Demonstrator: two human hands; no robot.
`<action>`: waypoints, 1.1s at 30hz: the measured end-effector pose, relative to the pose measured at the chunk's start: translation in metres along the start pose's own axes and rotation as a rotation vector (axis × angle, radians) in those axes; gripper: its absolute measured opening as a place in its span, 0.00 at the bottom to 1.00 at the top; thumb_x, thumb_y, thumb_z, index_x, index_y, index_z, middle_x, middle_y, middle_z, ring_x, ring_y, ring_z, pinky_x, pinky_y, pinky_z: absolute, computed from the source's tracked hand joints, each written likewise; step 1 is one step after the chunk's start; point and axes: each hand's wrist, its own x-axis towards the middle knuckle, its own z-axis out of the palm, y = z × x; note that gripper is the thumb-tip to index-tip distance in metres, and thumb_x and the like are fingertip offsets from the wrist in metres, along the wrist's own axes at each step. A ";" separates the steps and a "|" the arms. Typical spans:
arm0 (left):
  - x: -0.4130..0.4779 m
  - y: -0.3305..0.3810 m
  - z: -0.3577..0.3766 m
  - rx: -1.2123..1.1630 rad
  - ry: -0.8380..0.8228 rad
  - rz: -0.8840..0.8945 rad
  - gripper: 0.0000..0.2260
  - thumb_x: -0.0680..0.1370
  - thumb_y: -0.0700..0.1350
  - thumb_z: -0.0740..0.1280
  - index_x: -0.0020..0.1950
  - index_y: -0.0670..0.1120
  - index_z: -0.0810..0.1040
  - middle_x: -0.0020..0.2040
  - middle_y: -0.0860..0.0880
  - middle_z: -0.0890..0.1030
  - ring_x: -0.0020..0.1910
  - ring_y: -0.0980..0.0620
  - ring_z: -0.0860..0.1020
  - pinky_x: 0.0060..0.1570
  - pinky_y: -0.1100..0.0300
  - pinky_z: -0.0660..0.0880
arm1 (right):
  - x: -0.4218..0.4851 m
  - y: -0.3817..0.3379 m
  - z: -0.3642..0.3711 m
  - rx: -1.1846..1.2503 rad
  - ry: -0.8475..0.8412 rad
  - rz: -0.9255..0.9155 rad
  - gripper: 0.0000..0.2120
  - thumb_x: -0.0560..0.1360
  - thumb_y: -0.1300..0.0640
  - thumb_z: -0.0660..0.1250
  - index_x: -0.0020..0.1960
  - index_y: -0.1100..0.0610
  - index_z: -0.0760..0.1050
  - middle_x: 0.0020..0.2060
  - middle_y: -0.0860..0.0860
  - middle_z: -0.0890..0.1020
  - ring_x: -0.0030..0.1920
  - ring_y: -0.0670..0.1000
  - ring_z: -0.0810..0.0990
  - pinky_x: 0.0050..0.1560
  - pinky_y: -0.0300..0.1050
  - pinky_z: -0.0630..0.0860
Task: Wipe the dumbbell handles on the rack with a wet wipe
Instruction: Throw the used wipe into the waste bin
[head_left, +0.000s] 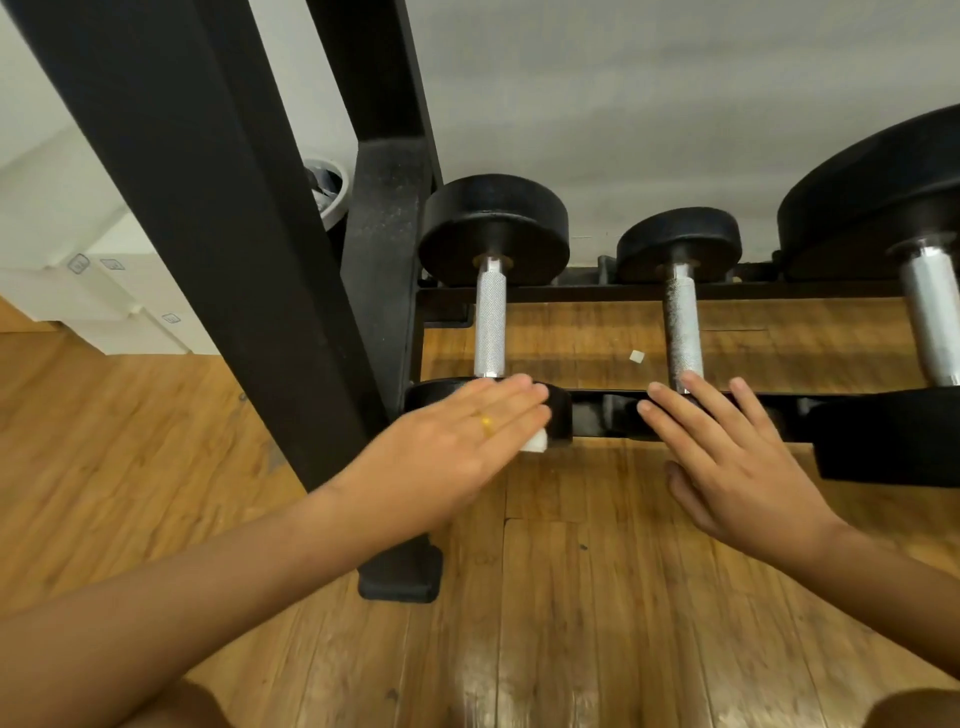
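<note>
Left hand (467, 431) is laid flat, fingers straight, over the near head of the leftmost dumbbell (490, 327), wet wipe (535, 441) seemingly pressed underneath, thumb's hidden tbh. Right hand (727, 457) is spread loose, fingertips at the middle dumbbell's handle (683, 322) on the rack (597, 415).

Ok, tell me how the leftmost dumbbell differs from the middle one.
The leftmost handle is bright and evenly silver; the middle handle looks speckled and duller. The leftmost far plate is wider than the middle far plate. Both handles are knurled metal, lying front to back on the rack.
</note>
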 end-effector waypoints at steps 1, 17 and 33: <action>-0.012 -0.007 -0.002 -0.005 -0.003 -0.029 0.28 0.75 0.33 0.68 0.76 0.39 0.71 0.76 0.40 0.72 0.76 0.44 0.69 0.75 0.47 0.65 | -0.002 0.001 0.000 0.004 -0.016 -0.006 0.29 0.78 0.52 0.58 0.78 0.58 0.63 0.77 0.57 0.65 0.78 0.61 0.59 0.77 0.63 0.53; -0.063 -0.016 -0.081 0.105 0.064 -0.182 0.18 0.87 0.36 0.58 0.77 0.41 0.72 0.77 0.38 0.70 0.79 0.41 0.65 0.77 0.45 0.65 | 0.100 -0.065 -0.108 0.292 -0.062 -0.184 0.38 0.68 0.54 0.75 0.75 0.56 0.67 0.73 0.56 0.70 0.73 0.55 0.69 0.67 0.56 0.70; -0.262 -0.043 -0.210 0.238 -0.038 -0.983 0.23 0.88 0.36 0.47 0.72 0.43 0.78 0.73 0.40 0.76 0.74 0.39 0.73 0.71 0.39 0.71 | 0.286 -0.308 -0.223 0.885 -0.065 -0.091 0.26 0.76 0.56 0.65 0.73 0.47 0.68 0.71 0.41 0.69 0.75 0.45 0.64 0.70 0.44 0.63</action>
